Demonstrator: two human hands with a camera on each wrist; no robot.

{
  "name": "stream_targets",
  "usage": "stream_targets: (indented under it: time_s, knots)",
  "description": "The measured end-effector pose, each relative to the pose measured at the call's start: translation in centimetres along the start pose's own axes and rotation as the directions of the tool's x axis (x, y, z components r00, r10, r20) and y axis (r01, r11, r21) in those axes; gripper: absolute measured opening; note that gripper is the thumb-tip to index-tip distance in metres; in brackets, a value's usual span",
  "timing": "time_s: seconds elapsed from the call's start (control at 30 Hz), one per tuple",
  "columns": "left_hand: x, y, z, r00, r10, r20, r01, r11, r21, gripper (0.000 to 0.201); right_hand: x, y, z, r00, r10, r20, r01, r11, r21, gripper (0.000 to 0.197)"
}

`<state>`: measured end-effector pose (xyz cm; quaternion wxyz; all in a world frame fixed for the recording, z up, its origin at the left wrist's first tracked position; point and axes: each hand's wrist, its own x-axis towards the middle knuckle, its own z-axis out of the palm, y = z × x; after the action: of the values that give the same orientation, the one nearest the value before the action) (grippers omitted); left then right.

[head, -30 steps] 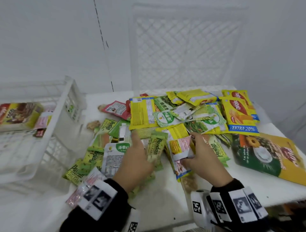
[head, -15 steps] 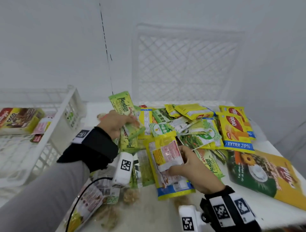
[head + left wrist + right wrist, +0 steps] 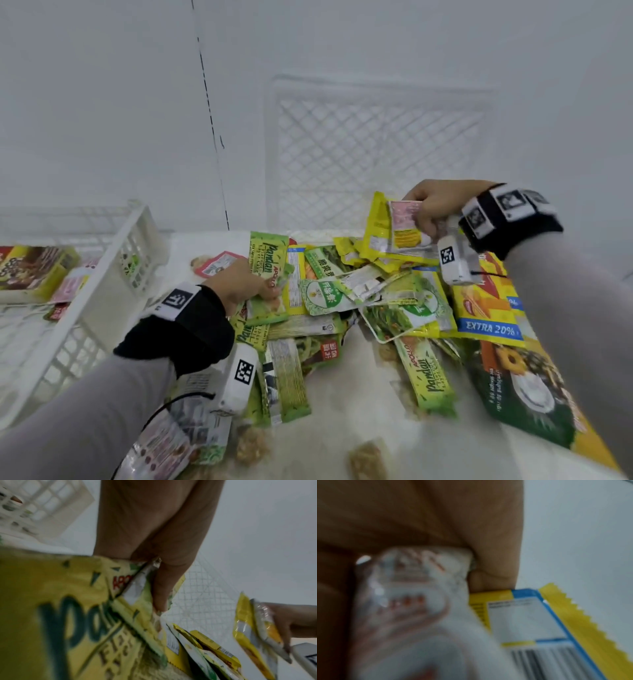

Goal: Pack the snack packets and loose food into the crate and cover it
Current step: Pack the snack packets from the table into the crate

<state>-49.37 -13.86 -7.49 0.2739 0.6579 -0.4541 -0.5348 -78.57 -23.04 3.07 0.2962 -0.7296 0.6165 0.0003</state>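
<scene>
A heap of snack packets [image 3: 346,294] covers the white table. My left hand [image 3: 274,287] grips green Pandan packets [image 3: 269,270] at the heap's left side; in the left wrist view the fingers [image 3: 159,588] pinch the same Pandan packets [image 3: 68,615]. My right hand [image 3: 419,219] holds a yellow packet [image 3: 376,233] and a pink-and-clear packet [image 3: 404,222] up above the heap's far right. Close up, the clear packet [image 3: 411,601] lies over the yellow packet [image 3: 539,622]. The white crate [image 3: 102,274] stands at the left. Its lattice lid [image 3: 376,154] leans on the wall.
Inside the crate lie a brown-and-yellow box [image 3: 30,270] and a pink packet [image 3: 70,286]. A large green-and-yellow bag [image 3: 520,387] and a yellow "EXTRA 20%" pack [image 3: 486,308] lie at the right. Loose brown food pieces [image 3: 366,462] sit near the table's front edge.
My right hand has lifted its yellow and pink packets from the near side of the heap up and away to the far right. The left hand keeps hold of the Pandan packets.
</scene>
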Motion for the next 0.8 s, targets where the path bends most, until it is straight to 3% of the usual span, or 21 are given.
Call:
stream_targets:
  time_s: [0.1, 0.23, 0.47, 0.6, 0.8]
  knots:
    - [0.2, -0.2, 0.1, 0.997, 0.035, -0.063, -0.03, 0.997, 0.071, 0.029, 3.8, 0.6, 0.1, 0.991, 0.105, 0.088, -0.086, 0.977, -0.193, 0.03]
    - [0.5, -0.3, 0.4, 0.997, 0.077, -0.023, -0.072, 0.984, 0.16, 0.024, 6.7, 1.3, 1.1, 0.978, 0.142, 0.152, -0.105, 0.968, -0.228, 0.034]
    - [0.4, -0.3, 0.2, 0.998, 0.041, 0.038, -0.045, 0.995, 0.093, 0.038, 7.8, 0.5, 3.5, 0.937, 0.202, 0.286, -0.086, 0.925, -0.371, 0.047]
    - [0.5, -0.6, 0.1, 0.996, 0.083, 0.023, -0.083, 0.996, 0.008, 0.029, 7.6, 0.0, 3.8, 0.953, 0.152, 0.261, -0.043, 0.924, -0.38, 0.039]
    - [-0.2, 0.0, -0.5, 0.989, 0.147, -0.035, -0.147, 0.989, -0.021, 0.029, 5.0, -1.5, 3.0, 0.988, -0.039, 0.15, 0.086, 0.944, -0.319, 0.022]
